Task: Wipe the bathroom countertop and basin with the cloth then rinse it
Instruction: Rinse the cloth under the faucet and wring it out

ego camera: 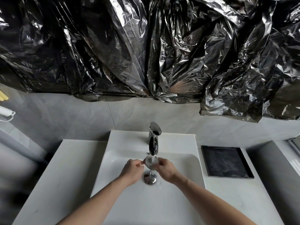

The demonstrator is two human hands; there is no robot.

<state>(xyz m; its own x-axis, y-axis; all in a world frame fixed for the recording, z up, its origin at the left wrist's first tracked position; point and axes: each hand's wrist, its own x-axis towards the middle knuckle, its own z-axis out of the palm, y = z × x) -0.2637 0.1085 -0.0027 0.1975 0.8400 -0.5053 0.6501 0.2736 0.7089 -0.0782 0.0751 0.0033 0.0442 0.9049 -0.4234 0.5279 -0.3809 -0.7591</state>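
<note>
Both hands meet at the middle of the frame, just under the spout of the chrome tap (154,138), around a small pale, glassy-looking thing (151,162) with water running onto it. It looks more like a small clear cup than a cloth, though it is too small and glare-washed to say for certain; no other cloth shows anywhere in the frame. By that reading the rinsing step is in hand, over the white basin (123,200), directly above the chrome drain plug (150,179).

Right hand (165,172) has its fingers curled round the right side of the object and carries it. Left hand (132,171) is loosely curled, its fingertips pinching or touching the object's left rim.

Next move, as I judge it: turn the object under the stream, then shut off the tap. Countertop (65,176) lies at lower left; a black tray (225,162) sits at right.
</note>
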